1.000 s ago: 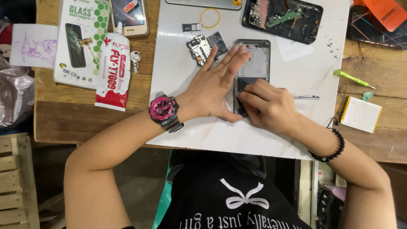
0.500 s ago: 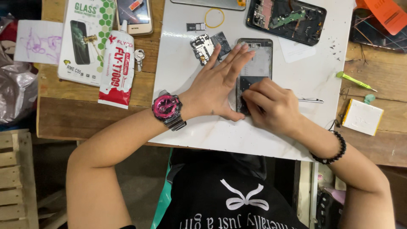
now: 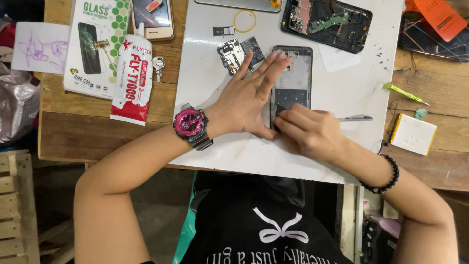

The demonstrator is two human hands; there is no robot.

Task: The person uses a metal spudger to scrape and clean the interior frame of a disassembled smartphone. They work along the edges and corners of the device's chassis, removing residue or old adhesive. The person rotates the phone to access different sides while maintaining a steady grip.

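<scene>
The opened phone frame (image 3: pixel 293 78) lies flat on the white mat (image 3: pixel 205 83) on the wooden bench (image 3: pixel 88 122), near the middle of the mat. The left hand (image 3: pixel 249 95) lies flat on the left edge of the frame, its fingers (image 3: pixel 273 68) stretched long and a little spread, pressing the frame down and not gripping anything. The right hand (image 3: pixel 308 129) rests on the lower end of the frame; its fingers (image 3: pixel 283 117) are curled close together, and a thin metal tool (image 3: pixel 354 118) sticks out to the right from this hand. If the fingertips pinch something small, I cannot tell. Just above the left hand lies a small circuit board (image 3: pixel 233 53), and farther up a yellow rubber ring (image 3: pixel 245 20). Another opened phone (image 3: pixel 326 23) lies at the top right of the mat. A white glue tube (image 3: pixel 133 73) lies on the bench, left of the mat.
</scene>
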